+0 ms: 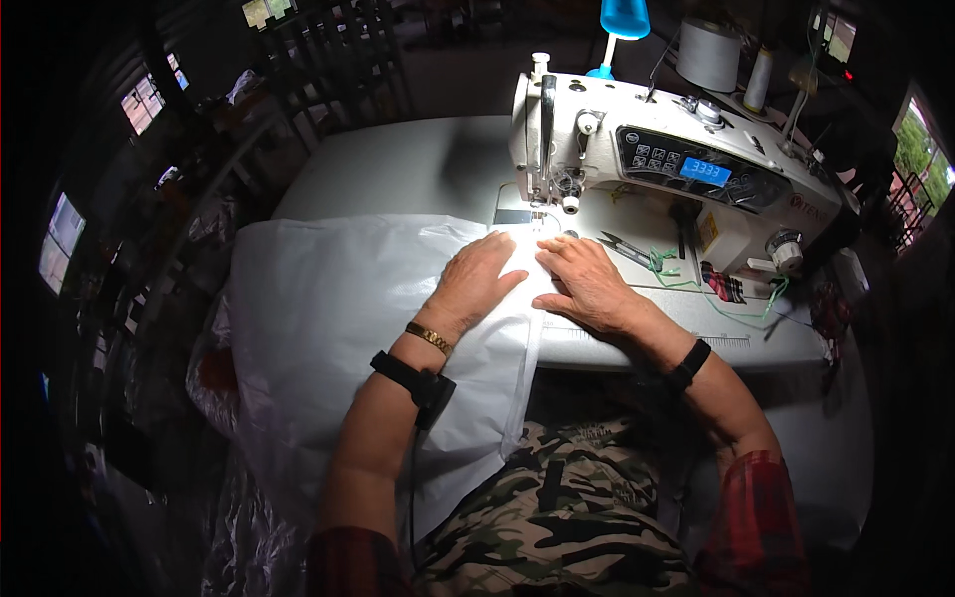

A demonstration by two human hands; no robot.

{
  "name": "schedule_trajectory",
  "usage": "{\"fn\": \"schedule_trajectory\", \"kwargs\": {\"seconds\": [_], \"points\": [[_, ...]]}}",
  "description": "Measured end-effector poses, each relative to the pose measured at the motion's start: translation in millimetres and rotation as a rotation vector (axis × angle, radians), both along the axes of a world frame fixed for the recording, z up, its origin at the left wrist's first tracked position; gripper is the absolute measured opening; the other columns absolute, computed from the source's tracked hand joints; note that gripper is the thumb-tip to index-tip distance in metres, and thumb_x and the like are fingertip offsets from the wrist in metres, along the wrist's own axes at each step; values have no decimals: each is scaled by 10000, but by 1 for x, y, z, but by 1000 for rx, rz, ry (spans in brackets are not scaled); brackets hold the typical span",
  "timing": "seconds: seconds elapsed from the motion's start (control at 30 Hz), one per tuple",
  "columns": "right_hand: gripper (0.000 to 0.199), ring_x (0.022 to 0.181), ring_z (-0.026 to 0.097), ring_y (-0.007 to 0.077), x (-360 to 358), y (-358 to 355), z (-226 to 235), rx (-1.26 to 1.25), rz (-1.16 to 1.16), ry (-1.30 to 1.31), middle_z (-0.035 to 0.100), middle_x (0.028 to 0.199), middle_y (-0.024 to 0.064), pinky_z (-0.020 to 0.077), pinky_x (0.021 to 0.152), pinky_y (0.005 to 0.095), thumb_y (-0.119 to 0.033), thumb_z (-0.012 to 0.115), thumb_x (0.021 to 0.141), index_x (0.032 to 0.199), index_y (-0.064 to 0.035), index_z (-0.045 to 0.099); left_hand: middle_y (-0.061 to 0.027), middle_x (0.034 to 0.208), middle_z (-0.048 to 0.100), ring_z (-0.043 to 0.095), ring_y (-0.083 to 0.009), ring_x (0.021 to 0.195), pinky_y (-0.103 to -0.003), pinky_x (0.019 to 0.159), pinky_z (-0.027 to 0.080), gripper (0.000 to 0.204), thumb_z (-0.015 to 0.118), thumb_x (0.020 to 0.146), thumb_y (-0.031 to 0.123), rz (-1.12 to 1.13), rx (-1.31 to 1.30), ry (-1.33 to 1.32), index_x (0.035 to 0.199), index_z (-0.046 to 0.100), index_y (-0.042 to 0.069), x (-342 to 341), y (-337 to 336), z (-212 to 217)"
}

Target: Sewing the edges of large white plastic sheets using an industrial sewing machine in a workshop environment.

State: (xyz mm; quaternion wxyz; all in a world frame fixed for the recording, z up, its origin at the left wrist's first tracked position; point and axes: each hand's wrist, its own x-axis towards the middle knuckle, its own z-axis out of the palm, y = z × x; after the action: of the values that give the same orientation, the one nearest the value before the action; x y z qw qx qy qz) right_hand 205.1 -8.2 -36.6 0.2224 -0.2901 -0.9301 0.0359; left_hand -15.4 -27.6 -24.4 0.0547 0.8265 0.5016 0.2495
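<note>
White fabric (328, 298) lies flat under both hands.

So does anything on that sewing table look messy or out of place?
Only slightly: loose green thread lies tangled on the machine bed beside the snips, trailing toward the table edge. Otherwise both hands, left hand and right hand, rest flat on the white fabric.

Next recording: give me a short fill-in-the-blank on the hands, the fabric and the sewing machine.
1. Both hands lie flat on the ____ fabric.
2. The left hand has a ____ bracelet at the wrist.
3. The sewing machine stands ____ the hands, its display lit blue.
4. Small snips lie beside the ____ hand.

Missing words: white; gold; beyond; right
</note>
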Motion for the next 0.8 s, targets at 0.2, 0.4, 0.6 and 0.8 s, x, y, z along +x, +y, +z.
{"fn": "schedule_trajectory", "kwargs": {"seconds": [0.2, 0.4, 0.6, 0.8], "points": [[664, 1307, 413, 340, -9, -3, -8, -5, -119, 39, 505, 1376, 195, 284, 1092, 455, -512, 637, 862, 1253, 18, 552, -179, 1220, 607, 568, -348, 1158, -419, 991, 468, 387, 673, 881, 267, -22, -17, -23, 1151, 575, 8, -6, 5, 0], [599, 1243, 469, 310, -10, -10, -4, 52, -109, 88, 545, 1310, 191, 318, 1059, 449, -479, 633, 873, 1202, 19, 574, -192, 1270, 590, 538, -357, 1214, -411, 1025, 442, 437, 678, 884, 244, -52, 109, 20, 1234, 565, 8, -12, 11, -16], [516, 1155, 518, 305, -5, -13, 1, 44, -65, 171, 587, 1223, 180, 373, 998, 423, -426, 667, 853, 1099, 24, 610, -166, 1197, 649, 611, -269, 1110, -331, 977, 469, 327, 660, 914, 183, 39, -67, -341, 1155, 620, -35, -8, 8, -9], [467, 1112, 543, 299, -4, -17, 4, 51, -56, 243, 614, 1150, 170, 397, 993, 408, -375, 701, 834, 1045, 34, 621, -12, 794, 673, 605, -72, 706, -214, 687, 498, 176, 660, 930, 130, 150, 6, -1016, 1034, 702, -5, -1, 20, 49]]}}
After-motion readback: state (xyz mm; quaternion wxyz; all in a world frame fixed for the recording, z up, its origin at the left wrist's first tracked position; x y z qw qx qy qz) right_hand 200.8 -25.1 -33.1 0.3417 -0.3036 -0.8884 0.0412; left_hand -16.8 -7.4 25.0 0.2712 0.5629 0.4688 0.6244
